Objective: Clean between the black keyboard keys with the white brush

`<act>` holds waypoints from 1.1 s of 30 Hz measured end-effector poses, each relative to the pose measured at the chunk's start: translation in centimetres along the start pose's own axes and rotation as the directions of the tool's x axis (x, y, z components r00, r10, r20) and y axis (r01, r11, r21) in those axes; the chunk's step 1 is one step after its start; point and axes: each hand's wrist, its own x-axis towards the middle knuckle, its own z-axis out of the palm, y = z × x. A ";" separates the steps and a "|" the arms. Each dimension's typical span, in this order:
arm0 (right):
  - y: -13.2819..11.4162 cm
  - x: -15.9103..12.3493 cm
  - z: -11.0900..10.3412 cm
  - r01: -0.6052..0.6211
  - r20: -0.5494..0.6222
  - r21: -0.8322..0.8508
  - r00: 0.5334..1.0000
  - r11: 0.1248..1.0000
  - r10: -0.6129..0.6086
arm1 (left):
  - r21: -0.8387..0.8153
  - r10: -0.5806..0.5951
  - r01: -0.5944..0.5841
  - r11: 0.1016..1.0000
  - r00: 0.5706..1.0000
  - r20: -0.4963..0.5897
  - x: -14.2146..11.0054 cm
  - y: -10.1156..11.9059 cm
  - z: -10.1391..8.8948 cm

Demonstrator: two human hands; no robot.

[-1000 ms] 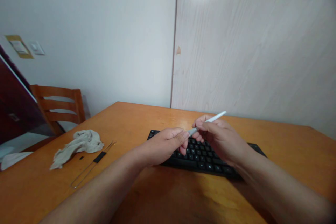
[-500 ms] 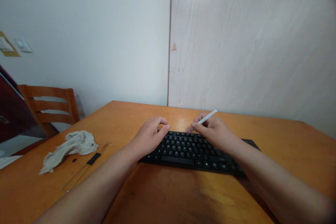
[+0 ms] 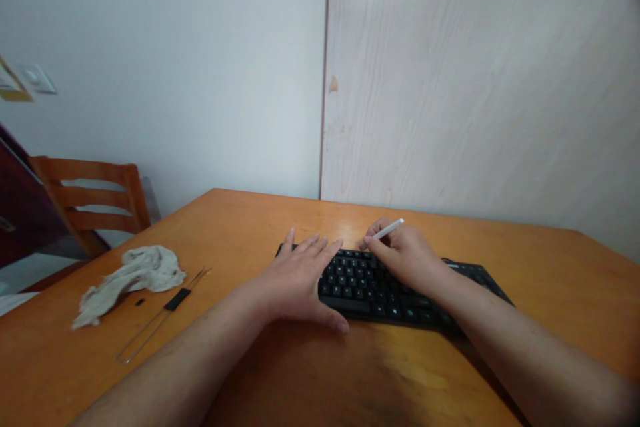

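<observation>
A black keyboard [image 3: 350, 283] lies on the wooden table in front of me. My left hand [image 3: 303, 280] spreads over its left part, fingers apart toward the back edge and the thumb near the front edge. The keys beneath that palm are hidden. In my right hand [image 3: 403, 253] is a slim white pen-shaped tool [image 3: 389, 229], pinched between thumb and fingers and slanting up to the right. Its lower tip is close to the keyboard's back row; I cannot tell whether it touches. The right wrist and forearm cover some keys on the right.
On the left of the table [image 3: 400, 380] lie a crumpled light cloth [image 3: 143, 270], a tiny black piece [image 3: 141, 301] and a looped wire tool with a black middle [image 3: 177, 299]. A wooden chair [image 3: 97, 197] stands beyond the left edge. The wall closes off the back.
My left hand has opened out, spreading its fingers across the keyboard's left part, thumb down at the front edge. The keyboard has shifted slightly right. The right hand still grips the pen-shaped tool, tilted lower.
</observation>
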 end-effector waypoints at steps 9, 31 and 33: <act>-0.3 -0.4 -0.2 0.028 0.060 -0.071 0.998 0.997 -0.023 | -0.008 0.027 -0.028 1.000 0.997 -0.075 -0.1 0.2 0.0; -2.2 -1.2 -2.8 0.069 0.284 -0.140 0.958 0.988 -0.026 | -0.029 0.033 -0.036 0.999 0.994 -0.103 0.1 0.2 0.0; -2.4 -1.3 -2.9 0.066 0.296 -0.129 0.955 0.989 -0.025 | -0.031 0.032 -0.036 0.999 0.994 -0.103 0.1 0.2 0.0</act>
